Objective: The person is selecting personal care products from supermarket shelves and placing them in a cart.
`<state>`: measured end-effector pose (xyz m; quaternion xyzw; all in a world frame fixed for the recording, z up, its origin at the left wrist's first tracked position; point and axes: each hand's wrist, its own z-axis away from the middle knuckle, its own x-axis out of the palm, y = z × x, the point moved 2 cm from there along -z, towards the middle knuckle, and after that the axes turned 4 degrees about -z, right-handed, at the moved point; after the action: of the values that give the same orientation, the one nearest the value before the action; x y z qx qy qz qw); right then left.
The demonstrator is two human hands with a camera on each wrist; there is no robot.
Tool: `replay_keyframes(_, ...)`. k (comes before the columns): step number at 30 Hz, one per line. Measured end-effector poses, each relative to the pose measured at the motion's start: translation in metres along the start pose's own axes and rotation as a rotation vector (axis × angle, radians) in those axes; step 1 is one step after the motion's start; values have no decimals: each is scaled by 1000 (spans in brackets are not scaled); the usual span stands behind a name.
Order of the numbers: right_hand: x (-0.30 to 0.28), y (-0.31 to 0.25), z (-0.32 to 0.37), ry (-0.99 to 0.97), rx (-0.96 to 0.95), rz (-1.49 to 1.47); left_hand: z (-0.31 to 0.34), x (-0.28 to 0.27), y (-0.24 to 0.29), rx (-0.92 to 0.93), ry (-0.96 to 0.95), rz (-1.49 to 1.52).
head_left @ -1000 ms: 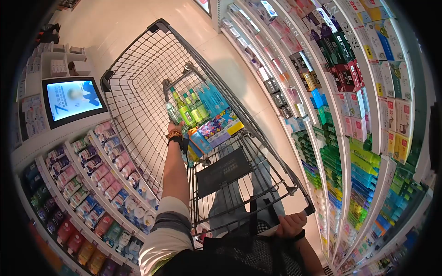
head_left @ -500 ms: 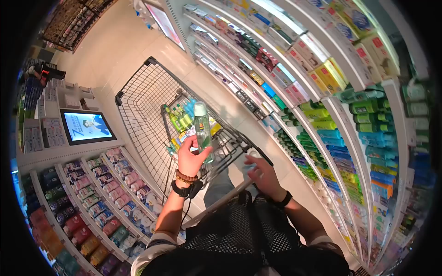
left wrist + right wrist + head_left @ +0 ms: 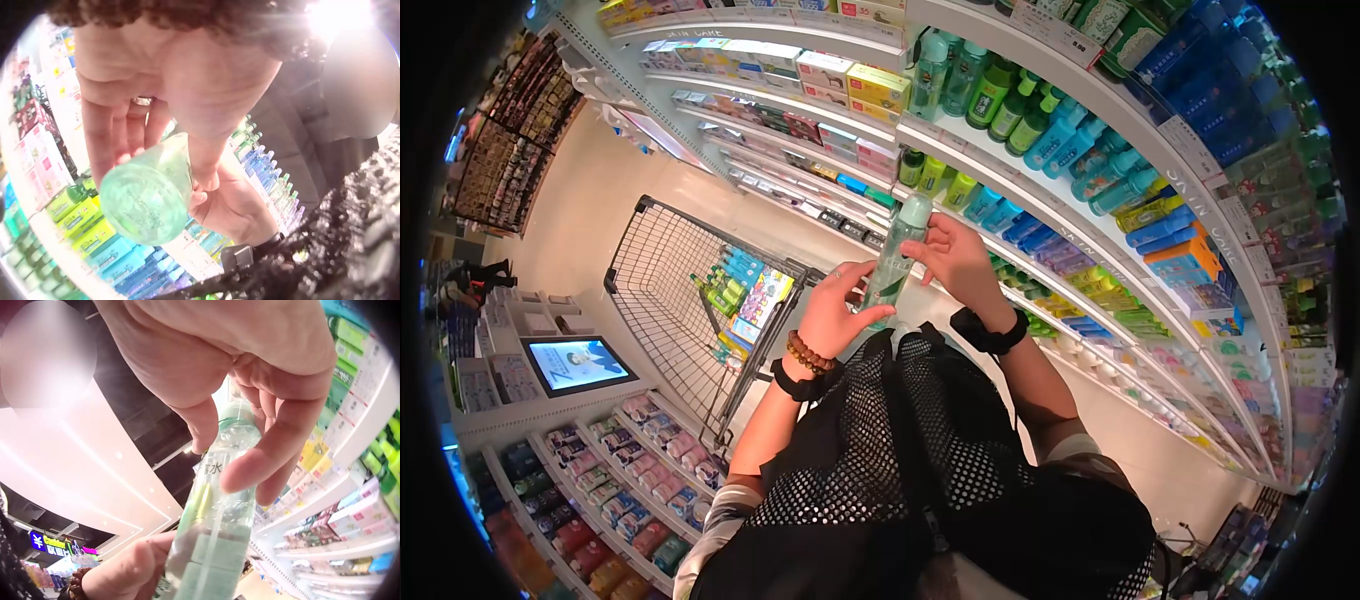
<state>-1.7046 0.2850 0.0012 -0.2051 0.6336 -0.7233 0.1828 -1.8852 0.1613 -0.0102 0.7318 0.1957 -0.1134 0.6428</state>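
A clear, pale-green bottle (image 3: 892, 262) with a light green cap is held tilted in front of the body. My left hand (image 3: 832, 310) grips its lower half, with thumb and fingers on opposite sides. Around the upper part, below the cap, curl the thumb and fingers of my right hand (image 3: 962, 262). In the left wrist view, the round base of the bottle (image 3: 147, 200) faces the camera. Liquid and dark printed characters show on the bottle (image 3: 215, 512) in the right wrist view.
A wire shopping cart (image 3: 662, 285) stands ahead to the left, with green bottles (image 3: 718, 292), blue bottles and boxes inside. Shelves of bottles (image 3: 1055, 140) and boxed goods curve along the right. At the left are a lit screen (image 3: 578, 362) and shelves of packaged goods. A black mesh bag (image 3: 940, 430) hangs at my front.
My left hand has lifted the bottle out of the cart and towards the body. My right hand has left the cart handle and taken hold of the bottle's upper part. The view has turned right.
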Motion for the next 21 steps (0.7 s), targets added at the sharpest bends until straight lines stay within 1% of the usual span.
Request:
replay_keyframes(1,-10,-10,0,96,-141,135,2,0,-6,2,43,1)
replay_keyframes(2,-19,-17,-3,90,-144,132,6,-2,-15,1,48,-5)
replay_keyframes(4,-41,-35,-11,459,-453,364,15,-12,-43,-173,125,-223)
replay_keyframes(5,-49,-39,-20,454,-456,359,23,-14,-66,-159,155,-357)
replay_keyframes(6,-58,-46,-29,551,-607,411,29,-16,-73,-161,160,-361)
replay_keyframes(7,-65,-52,-37,650,-755,460,35,-19,-79,-226,142,-434)
replay_keyframes(8,-71,-55,-48,647,-754,454,41,-21,-86,-291,124,-506)
replay_keyframes(9,-78,-58,-56,691,-740,546,48,-22,-100,-290,118,-579)
replay_keyframes(10,-81,-61,-64,734,-725,638,55,-22,-108,-293,115,-581)
replay_keyframes(11,-82,-66,-71,715,-659,615,61,-22,-115,-312,82,-574)
replay_keyframes(12,-82,-69,-79,716,-654,613,67,-22,-121,-331,49,-568)
replay_keyframes(14,-79,-72,-96,687,-671,721,81,-18,-131,-478,-7,-511)
replay_keyframes(15,-82,-64,-110,669,-728,717,86,-18,-137,-479,-59,-561)
replay_keyframes(17,-83,-60,-127,643,-741,720,93,-18,-140,-479,-126,-625)
replay_keyframes(18,-84,-57,-133,616,-757,723,94,-17,-142,-522,-125,-554)
replay_keyframes(20,-84,-57,-142,633,-717,718,91,-21,-136,-550,-145,-479)
replay_keyframes(21,-85,-56,-147,588,-670,670,89,-24,-133,-560,-158,-450)
